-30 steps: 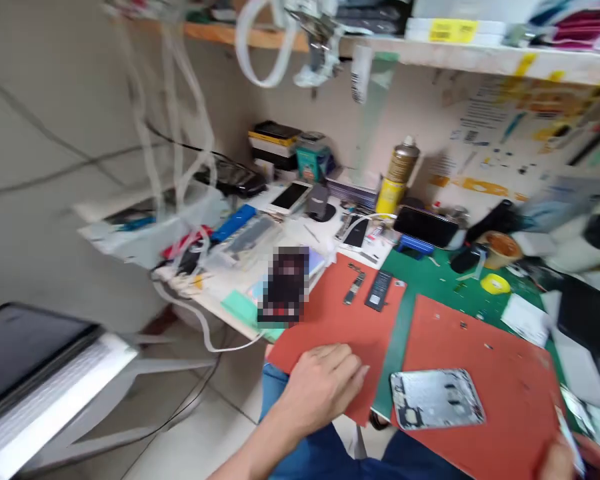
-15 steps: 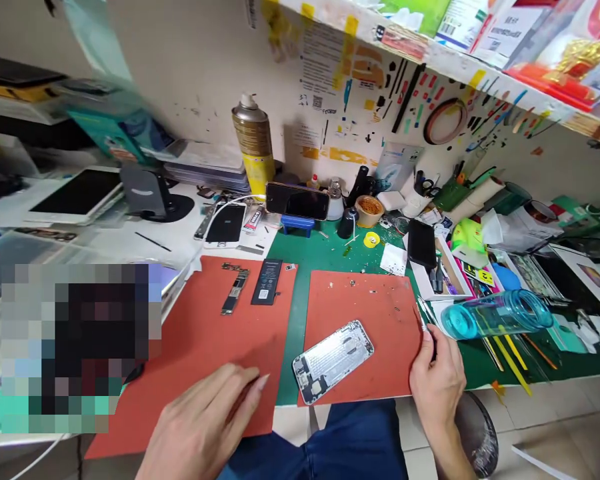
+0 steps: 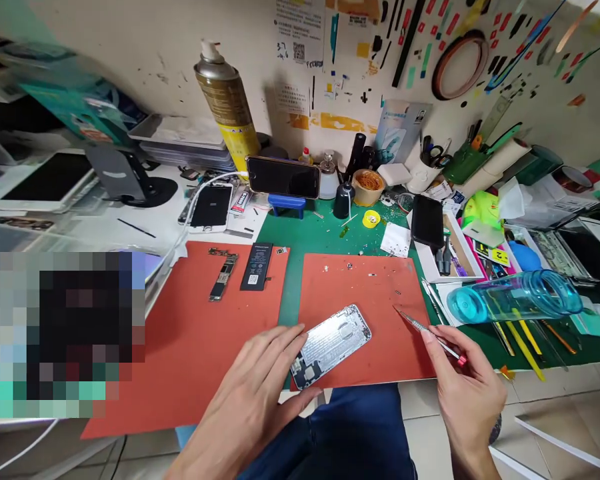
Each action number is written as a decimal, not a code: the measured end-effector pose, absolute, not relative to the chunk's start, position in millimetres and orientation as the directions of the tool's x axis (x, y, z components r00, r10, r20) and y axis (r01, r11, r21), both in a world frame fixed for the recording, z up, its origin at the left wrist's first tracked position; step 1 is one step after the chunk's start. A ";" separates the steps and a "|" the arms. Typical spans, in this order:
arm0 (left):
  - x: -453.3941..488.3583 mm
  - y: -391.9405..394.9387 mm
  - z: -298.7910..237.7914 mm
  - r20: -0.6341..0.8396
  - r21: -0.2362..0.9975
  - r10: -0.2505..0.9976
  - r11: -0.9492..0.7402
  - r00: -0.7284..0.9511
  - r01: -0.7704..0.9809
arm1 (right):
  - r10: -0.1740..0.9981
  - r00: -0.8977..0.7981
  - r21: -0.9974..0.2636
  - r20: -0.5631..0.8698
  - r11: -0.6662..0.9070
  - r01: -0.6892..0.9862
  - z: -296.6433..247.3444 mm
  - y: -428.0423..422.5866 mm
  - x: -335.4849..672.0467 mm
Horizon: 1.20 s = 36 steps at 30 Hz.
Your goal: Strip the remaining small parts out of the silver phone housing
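Observation:
A silver phone back housing (image 3: 337,340), its inside facing up, lies tilted on the right-hand red mat. My left hand (image 3: 265,373) is around its lower-left end, fingers along the upper edge and thumb by the lower one. In my right hand (image 3: 467,373) is a slim silver screwdriver (image 3: 420,327) with a red end cap, held between thumb and fingers. Its tip points left, over the red mat and apart from the housing. On the left-hand mat lie a logic board (image 3: 223,277) and a black phone battery (image 3: 257,267).
Tiny screws and parts dot the right-hand red mat (image 3: 350,283). A blue clear bottle (image 3: 517,298) lies beyond my right hand, near tweezers (image 3: 434,301). At the back are a propped phone (image 3: 283,178), a spray can (image 3: 230,110) and a parts tray (image 3: 473,270).
My left hand has moved right onto the housing. My right hand has brought the screwdriver up from the mat's right edge, tip over the mat. The view has tilted down slightly.

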<state>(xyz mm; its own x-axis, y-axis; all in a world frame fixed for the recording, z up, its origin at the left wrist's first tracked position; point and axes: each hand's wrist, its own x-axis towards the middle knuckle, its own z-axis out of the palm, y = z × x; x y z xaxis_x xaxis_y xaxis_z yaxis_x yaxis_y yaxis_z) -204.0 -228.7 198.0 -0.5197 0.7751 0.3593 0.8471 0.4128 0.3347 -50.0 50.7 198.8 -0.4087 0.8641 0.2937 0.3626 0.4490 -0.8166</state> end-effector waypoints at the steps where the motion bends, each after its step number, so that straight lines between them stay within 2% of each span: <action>1: -203.7 -228.2 199.0 0.351 0.348 0.775 0.412 -0.525 0.842 | 0.870 -0.400 -0.826 0.287 0.437 0.357 199.5 48.8 -49.7; 6: -201.6 -227.3 205.3 0.353 0.381 0.772 0.397 -0.528 0.835 | 0.856 -0.440 -0.817 0.270 0.445 0.365 197.1 48.3 -49.6; 8: -201.5 -228.8 204.6 0.365 0.374 0.772 0.390 -0.520 0.841 | 0.800 -0.531 -0.754 0.278 0.525 0.396 197.6 51.9 -48.1; 11: -203.2 -231.4 199.9 0.380 0.369 0.774 0.375 -0.506 0.850 | 0.657 -0.691 -0.637 0.301 0.678 0.367 201.8 56.2 -45.8; 14: -206.1 -232.8 195.1 0.390 0.397 0.769 0.356 -0.506 0.846 | 0.583 -0.724 -0.550 0.367 0.764 0.336 205.5 56.6 -46.6; 18: -208.2 -233.4 194.5 0.407 0.441 0.753 0.333 -0.517 0.833 | 0.608 -0.640 -0.459 0.470 0.787 0.412 204.2 55.8 -50.7; 25: -205.9 -236.2 196.0 0.397 0.462 0.739 0.352 -0.545 0.814 | 0.566 -0.667 -0.399 0.485 0.822 0.407 200.6 53.3 -56.9; 30: -209.0 -237.4 190.4 0.428 0.419 0.741 0.345 -0.518 0.840 | 0.553 -0.657 -0.309 0.512 0.832 0.460 194.8 55.1 -63.2; 36: -215.9 -242.2 180.1 0.433 0.339 0.784 0.316 -0.445 0.886 | 0.574 -0.650 -0.261 0.498 0.814 0.519 183.9 61.7 -68.1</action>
